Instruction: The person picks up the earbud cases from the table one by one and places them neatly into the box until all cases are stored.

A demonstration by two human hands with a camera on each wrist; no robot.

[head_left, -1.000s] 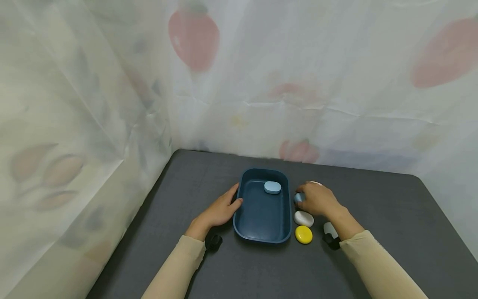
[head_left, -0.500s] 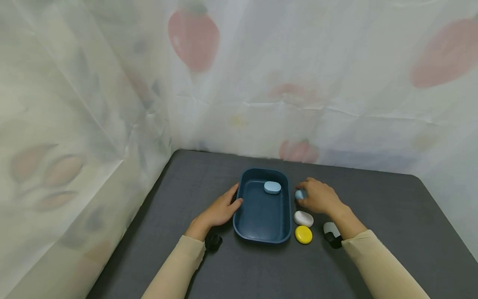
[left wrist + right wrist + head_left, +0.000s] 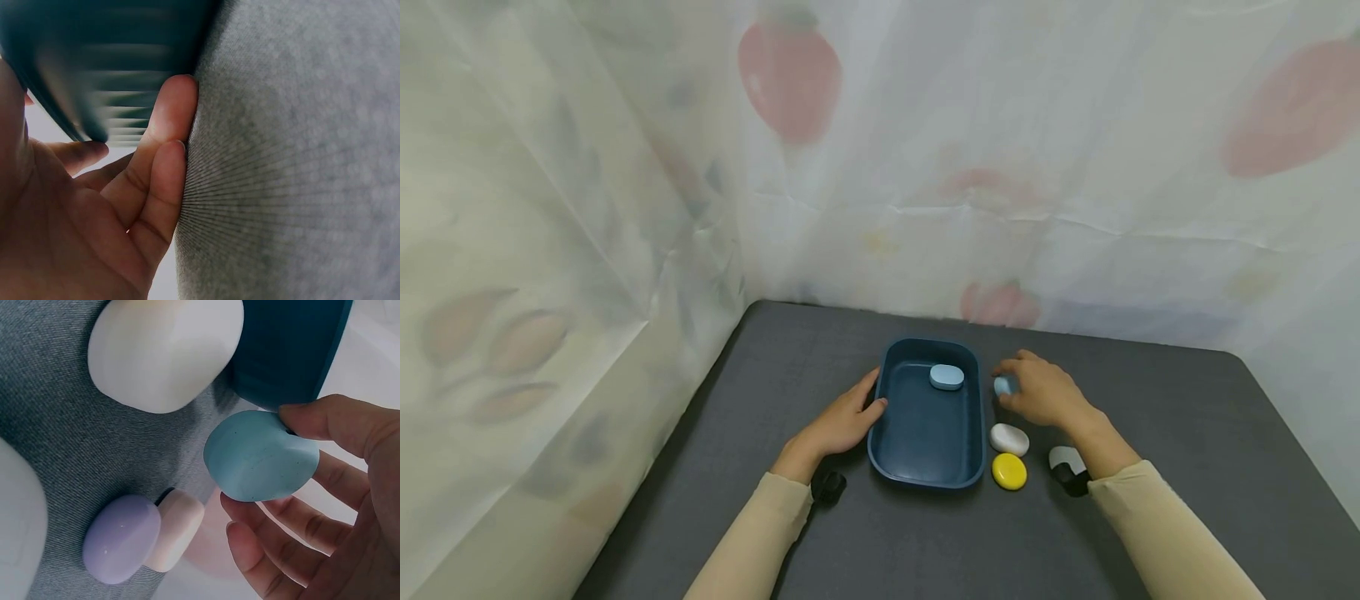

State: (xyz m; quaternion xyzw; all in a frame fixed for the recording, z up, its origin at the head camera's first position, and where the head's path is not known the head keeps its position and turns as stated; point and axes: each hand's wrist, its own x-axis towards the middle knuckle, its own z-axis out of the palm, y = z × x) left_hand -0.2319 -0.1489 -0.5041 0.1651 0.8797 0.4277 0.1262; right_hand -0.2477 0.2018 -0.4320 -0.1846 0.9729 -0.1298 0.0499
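A dark blue rectangular tray [image 3: 928, 454] stands on the table with a light blue rounded bar [image 3: 947, 377] lying inside it, toward the far end. My left hand [image 3: 842, 421] rests against the tray's left side, thumb at the rim. In the left wrist view its fingers [image 3: 172, 112] lie fairly straight along the outer wall and the tabletop. Just right of the tray, my right hand [image 3: 1043, 392] pinches a light blue pebble-shaped piece [image 3: 259, 456] between thumb and fingertips, held off the table. A white oval piece [image 3: 1009, 439] and a yellow round piece [image 3: 1009, 472] lie nearer me.
In the right wrist view, a purple oval piece [image 3: 122, 539] lies beside a pale pink piece [image 3: 178, 531]. A white-and-black object [image 3: 1067, 468] is by the right wrist, a black one [image 3: 830, 488] by the left. A printed curtain [image 3: 1015, 167] hangs behind the grey table [image 3: 1150, 433].
My right hand has moved slightly away from me and up, carrying the light blue piece off its place near the white oval one. The left hand and tray stay put.
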